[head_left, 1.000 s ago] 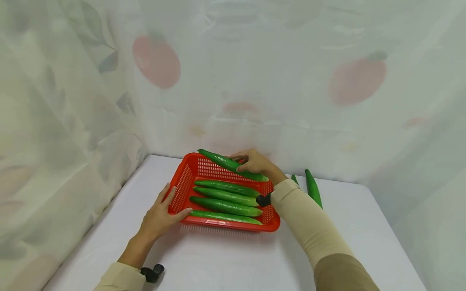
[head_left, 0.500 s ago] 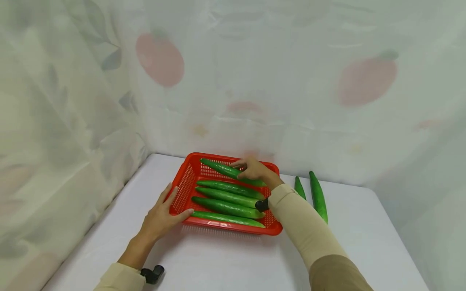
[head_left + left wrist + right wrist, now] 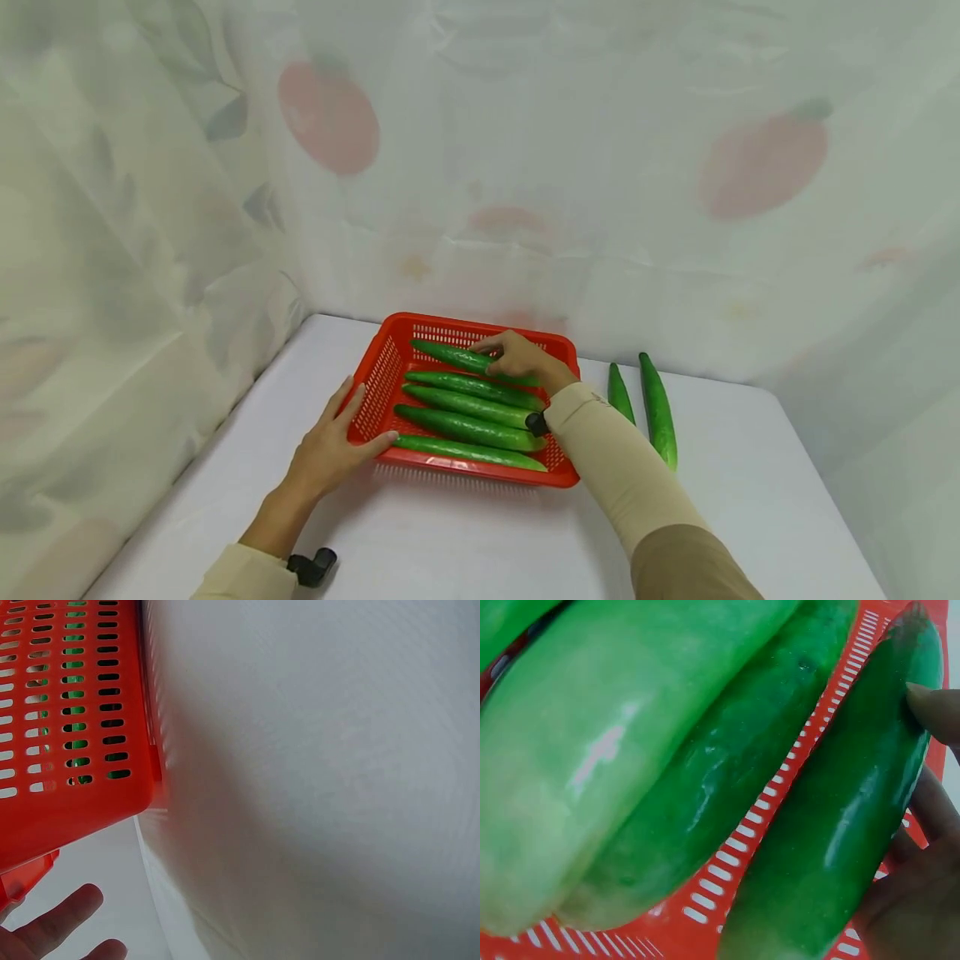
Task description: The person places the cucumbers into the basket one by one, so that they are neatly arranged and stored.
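Holds with the right hand (image 3: 519,354) the farthest cucumber (image 3: 452,355), clamped between thumb and fingers around its middle part, perhaps for having both ends in good balance. Places this cucumber inside the red basket (image 3: 480,471), along the far wall and with a narrow gap to its neighbour; cannot tell from these views about contact with the basket floor. Rests the left hand (image 3: 330,450) at the near left corner of the basket, with fingers spread apart and rather straight, not curled around anything, probably for preventing a slide on the white table (image 3: 450,542). Finds in the basket four other cucumbers (image 3: 471,427), lying side by side with paler ends to the right, seemingly so arranged because of their long shape, better suited to the longer side. Finds also two more cucumbers (image 3: 658,410) on the table, outside the basket, near its right side.
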`<state>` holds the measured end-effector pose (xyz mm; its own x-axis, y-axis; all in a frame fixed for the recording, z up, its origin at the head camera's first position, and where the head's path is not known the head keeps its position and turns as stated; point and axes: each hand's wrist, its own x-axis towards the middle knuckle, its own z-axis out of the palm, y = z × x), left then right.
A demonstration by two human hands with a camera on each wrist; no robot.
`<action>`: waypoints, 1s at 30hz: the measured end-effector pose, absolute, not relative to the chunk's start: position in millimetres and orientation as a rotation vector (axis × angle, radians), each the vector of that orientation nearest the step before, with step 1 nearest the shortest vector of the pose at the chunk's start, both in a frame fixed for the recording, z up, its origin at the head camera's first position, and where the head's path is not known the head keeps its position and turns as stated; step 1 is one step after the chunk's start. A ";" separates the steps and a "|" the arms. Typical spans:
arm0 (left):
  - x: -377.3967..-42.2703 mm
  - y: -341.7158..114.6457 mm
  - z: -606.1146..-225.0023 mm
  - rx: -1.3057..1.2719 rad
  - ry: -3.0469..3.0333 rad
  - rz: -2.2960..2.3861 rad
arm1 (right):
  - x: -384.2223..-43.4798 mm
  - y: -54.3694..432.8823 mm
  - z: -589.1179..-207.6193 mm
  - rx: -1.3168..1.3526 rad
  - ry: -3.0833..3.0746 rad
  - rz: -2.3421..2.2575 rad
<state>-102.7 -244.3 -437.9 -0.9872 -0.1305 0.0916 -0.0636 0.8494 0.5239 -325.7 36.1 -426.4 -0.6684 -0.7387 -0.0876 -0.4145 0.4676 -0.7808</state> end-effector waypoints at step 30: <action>-112.1 -242.3 -439.6 0.123 -2.910 -0.820 | -321.3 48.2 -402.1 -1.009 2.255 -1.053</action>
<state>-112.1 -242.3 -439.6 -0.9900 -0.1093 0.0888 -0.0469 0.8504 0.5240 -321.3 48.2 -402.1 -0.6300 -0.7714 -0.0903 -0.4263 0.4406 -0.7900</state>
